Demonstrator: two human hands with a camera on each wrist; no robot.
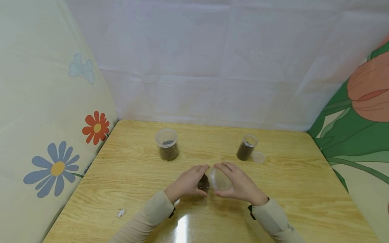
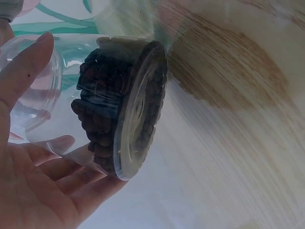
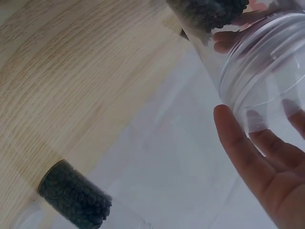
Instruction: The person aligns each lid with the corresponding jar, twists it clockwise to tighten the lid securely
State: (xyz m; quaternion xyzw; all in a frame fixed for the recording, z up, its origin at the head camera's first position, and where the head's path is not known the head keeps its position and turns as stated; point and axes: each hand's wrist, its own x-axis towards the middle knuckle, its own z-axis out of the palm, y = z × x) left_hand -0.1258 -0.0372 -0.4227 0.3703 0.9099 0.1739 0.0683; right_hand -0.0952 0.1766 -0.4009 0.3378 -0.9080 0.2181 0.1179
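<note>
Beans (image 2: 101, 114) sit inside the tipped jar (image 2: 66, 112) our left hand (image 1: 187, 181) grips over the table (image 1: 316, 195), while our right hand (image 1: 241, 182) holds a clear piece (image 1: 221, 181) near its mouth, and none seem out yet.

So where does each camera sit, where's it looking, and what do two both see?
Head: on the head, facing forward and down at the table; left hand, right hand and sleeves show.
Left wrist: worn there, facing the jar of dark beans; the left hand grips it.
Right wrist: worn there, facing the empty jar; the right hand grips it, other fingertips showing.
Shared: both wrist views show both jars.
</note>
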